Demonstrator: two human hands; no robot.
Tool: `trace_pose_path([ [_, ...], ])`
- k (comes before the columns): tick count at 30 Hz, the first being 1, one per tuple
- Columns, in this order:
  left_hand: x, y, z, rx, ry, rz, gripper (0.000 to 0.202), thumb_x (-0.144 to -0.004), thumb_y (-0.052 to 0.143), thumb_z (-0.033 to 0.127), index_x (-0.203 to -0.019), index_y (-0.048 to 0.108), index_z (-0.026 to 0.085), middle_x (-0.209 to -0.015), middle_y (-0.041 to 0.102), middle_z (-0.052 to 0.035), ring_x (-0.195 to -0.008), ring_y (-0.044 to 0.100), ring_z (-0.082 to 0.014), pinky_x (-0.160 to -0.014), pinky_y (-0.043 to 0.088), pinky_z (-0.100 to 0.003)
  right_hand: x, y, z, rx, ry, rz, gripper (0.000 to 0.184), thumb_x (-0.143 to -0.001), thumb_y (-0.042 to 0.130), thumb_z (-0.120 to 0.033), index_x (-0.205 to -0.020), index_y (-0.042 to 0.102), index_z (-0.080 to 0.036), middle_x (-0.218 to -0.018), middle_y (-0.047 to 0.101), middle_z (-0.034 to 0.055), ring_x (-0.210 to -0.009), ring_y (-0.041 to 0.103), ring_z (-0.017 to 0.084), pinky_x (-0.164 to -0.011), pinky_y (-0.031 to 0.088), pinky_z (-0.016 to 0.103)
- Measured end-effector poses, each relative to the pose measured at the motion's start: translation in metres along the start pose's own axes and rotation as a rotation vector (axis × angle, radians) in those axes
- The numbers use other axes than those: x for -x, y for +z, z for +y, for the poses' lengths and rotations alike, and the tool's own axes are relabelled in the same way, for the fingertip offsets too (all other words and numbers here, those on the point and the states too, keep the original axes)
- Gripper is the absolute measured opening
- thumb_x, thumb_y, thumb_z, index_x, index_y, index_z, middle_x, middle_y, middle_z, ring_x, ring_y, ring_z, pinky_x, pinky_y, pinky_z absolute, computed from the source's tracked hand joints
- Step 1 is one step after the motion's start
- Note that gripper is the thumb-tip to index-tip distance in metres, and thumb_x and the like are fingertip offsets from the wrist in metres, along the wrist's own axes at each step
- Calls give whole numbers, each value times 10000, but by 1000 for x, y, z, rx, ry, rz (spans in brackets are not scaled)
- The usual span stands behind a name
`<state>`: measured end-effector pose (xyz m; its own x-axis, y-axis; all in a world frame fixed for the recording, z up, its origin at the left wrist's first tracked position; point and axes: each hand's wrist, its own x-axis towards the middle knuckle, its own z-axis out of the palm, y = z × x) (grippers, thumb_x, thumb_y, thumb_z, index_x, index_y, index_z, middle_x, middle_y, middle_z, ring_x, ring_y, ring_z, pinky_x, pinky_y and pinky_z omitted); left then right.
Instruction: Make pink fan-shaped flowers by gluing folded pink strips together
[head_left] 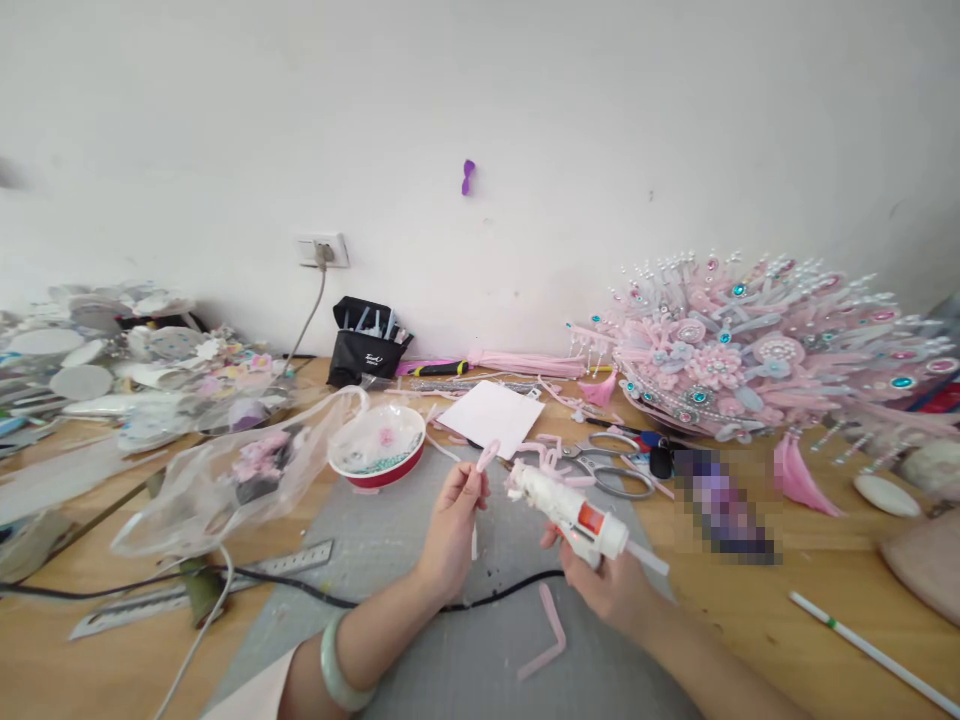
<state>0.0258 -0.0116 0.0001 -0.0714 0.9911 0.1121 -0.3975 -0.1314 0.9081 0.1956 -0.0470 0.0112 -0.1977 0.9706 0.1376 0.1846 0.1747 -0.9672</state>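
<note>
Between thumb and fingers, my left hand pinches a pink pipe cleaner bent into a small loop. My right hand is wrapped round the handle of a white hot glue gun, whose nozzle points left at the loop. A clear glue stick sticks out of its back end. The gap between nozzle and loop is small; I cannot tell whether they touch. Below the hands, a bent pink pipe cleaner piece lies on the grey cutting mat. More bent pink pieces lie behind the gun.
A red-rimmed bowl of beads, white paper and scissors lie behind the hands. At right stands a large pink beaded headdress. A black cable crosses the mat. Leftward are a plastic bag and a metal ruler.
</note>
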Motion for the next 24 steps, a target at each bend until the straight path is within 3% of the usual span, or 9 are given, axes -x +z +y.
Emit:
trace_pose_path([
  [3, 1, 0, 1, -13, 3, -1, 233, -770, 520, 389, -674, 469, 182, -635, 421, 43, -587, 355, -98, -580, 298, -200, 5, 3, 3, 143, -109, -88, 83, -673, 493, -210, -716, 564, -201, -528, 468, -22, -411, 352, 94, -403, 296, 224],
  [7, 3, 0, 1, 15, -49, -14, 218, -776, 512, 384, -696, 476, 183, -642, 435, 43, -586, 370, -96, -577, 308, -196, 7, 6, 5, 238, -192, -82, 79, -679, 478, -179, -715, 543, -207, -536, 459, -20, -423, 361, 101, -418, 305, 226],
  [24, 7, 3, 4, 45, -41, -34, 226, -793, 502, 352, -665, 469, 169, -626, 416, 36, -587, 349, -97, -569, 303, -194, 4, 5, 10, 310, -245, -58, 69, -694, 452, -146, -706, 469, -212, -603, 490, -2, -523, 465, 140, -493, 368, 243],
])
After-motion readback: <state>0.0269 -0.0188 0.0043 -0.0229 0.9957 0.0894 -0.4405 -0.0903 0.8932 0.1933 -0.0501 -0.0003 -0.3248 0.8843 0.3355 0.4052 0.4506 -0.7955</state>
